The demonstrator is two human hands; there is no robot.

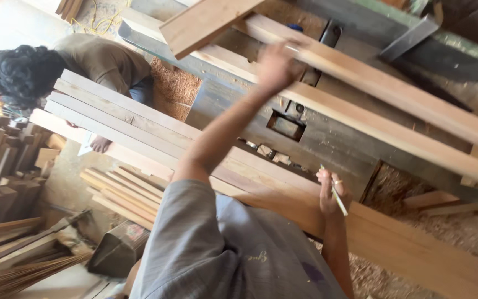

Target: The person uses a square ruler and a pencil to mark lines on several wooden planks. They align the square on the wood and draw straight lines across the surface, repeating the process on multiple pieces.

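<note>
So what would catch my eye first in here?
Long pale planks slant across a grey woodworking machine at centre. The left hand reaches up onto one plank, blurred, while the right hand holds a pencil lower right. Another person bends over stacked boards at upper left.

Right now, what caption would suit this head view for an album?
Grey-shirted worker, pencil in one hand, other hand on a plank; a second person crouches by boards.
</note>
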